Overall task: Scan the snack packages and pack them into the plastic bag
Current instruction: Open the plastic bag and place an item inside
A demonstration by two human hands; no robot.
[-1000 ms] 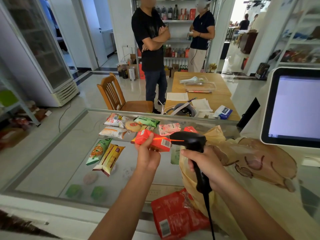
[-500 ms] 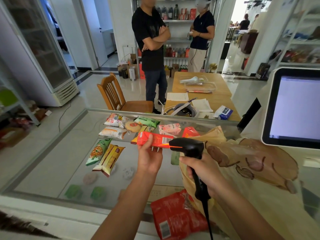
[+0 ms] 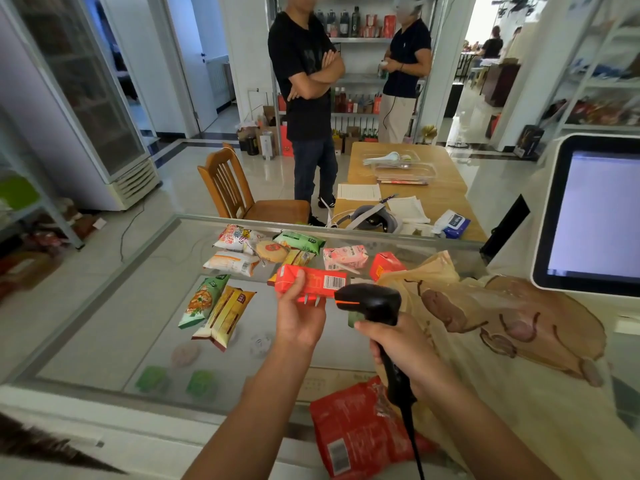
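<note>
Of the person only the two arms show, and both are bare: the left forearm and the right forearm are slim, smooth and uncovered from the picture's lower edge up to the wrists. The left grip and the right grip are bare as well, with slender fingers. A dark, streaked wedge in the lower left corner is too blurred to tell whether it is the person's hair or clothing.
</note>
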